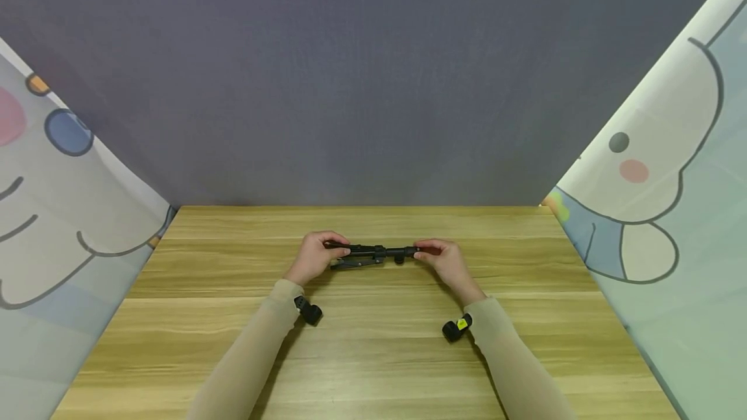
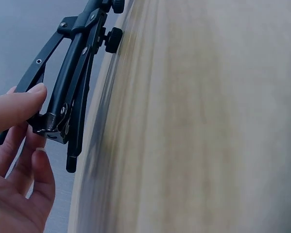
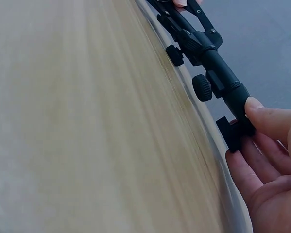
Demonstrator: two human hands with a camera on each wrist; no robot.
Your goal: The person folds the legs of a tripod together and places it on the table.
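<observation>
A black folding tripod stand (image 1: pixel 379 252) lies crosswise between my two hands, its legs folded along the central tube. At the leg end, my left hand (image 1: pixel 314 256) pinches one leg between thumb and fingers; in the left wrist view the thumb (image 2: pixel 24 104) presses on that leg beside a metal bracket. My right hand (image 1: pixel 448 263) grips the opposite end of the tube, thumb on top and fingers beneath. Close to those fingers, the right wrist view shows a small black clamp piece (image 3: pixel 229 135) and a round ridged knob (image 3: pixel 202 88) further up the tube.
The stand is near the far part of a wood-grain table (image 1: pixel 373 349). Behind it rises a dark grey panel (image 1: pixel 362 83). Cartoon-printed cloths (image 1: pixel 653 115) flank both sides. Small black cameras (image 1: pixel 312 314) are strapped at the wrists.
</observation>
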